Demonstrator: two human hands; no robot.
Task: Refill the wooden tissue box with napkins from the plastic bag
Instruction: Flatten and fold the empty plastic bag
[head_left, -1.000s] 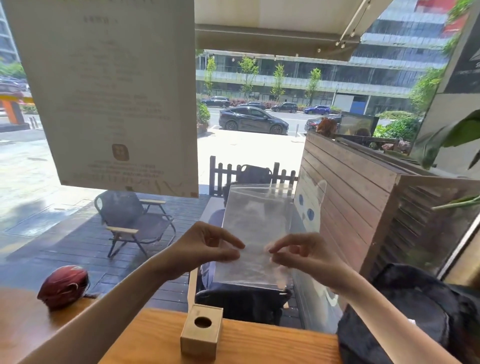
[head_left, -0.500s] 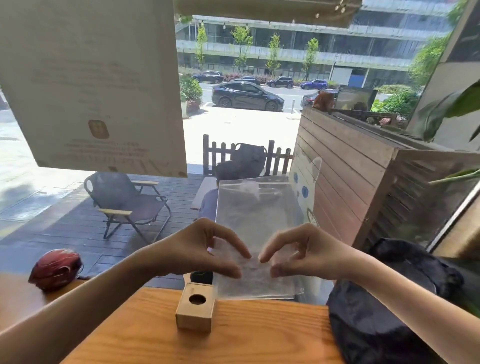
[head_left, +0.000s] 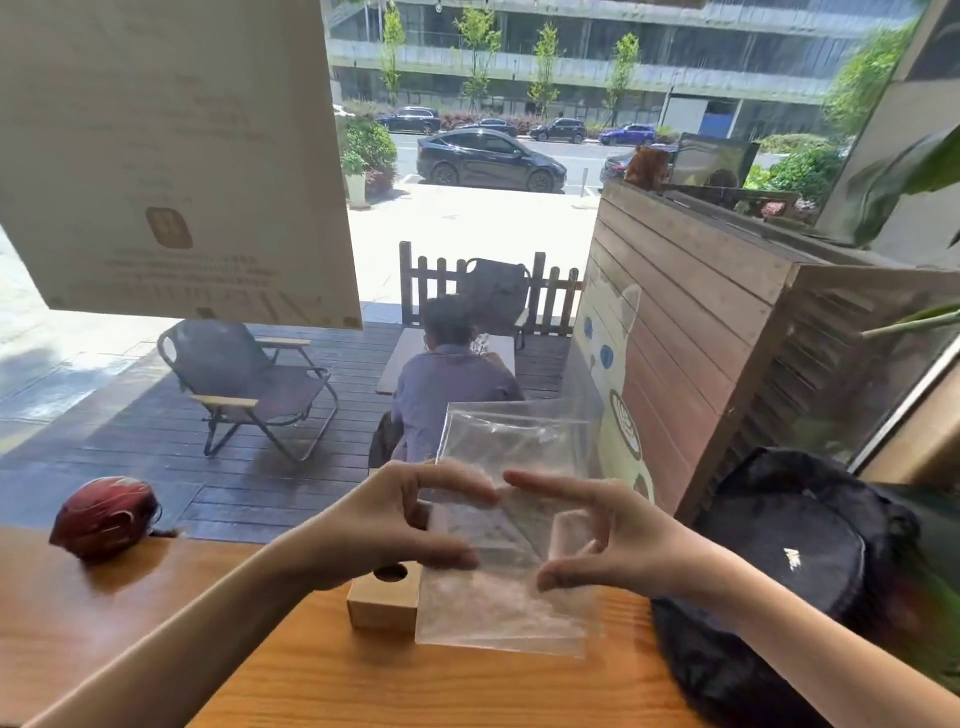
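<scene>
Head view, looking down across a wooden worktop set against a window. At lower centre of the frame, both hands hold a clear plastic bag upright above the worktop. The left hand pinches the bag's left edge, forefinger above and thumb below; the right hand pinches it from the right, forefinger tip nearly meeting the left forefinger at the bag's middle. Each hand is thus closed on the bag, and the two hands lie close together with only a narrow gap between the fingertips. The bag's lower edge hangs near the worktop surface; whether it touches cannot be told. Through the film the contents look pale and flat, but individual napkins cannot be made out.

The wooden tissue box, a small cube with a round hole in its top face, stands on the worktop just left of the bag's lower part, partly behind it and below the left hand. A dark red helmet rests at the far left edge of the worktop. A black bag occupies the lower right of the frame. A pale printed sheet hangs on the glass at upper left. Beyond the glass, a person sits at centre with a folding chair to the left.
</scene>
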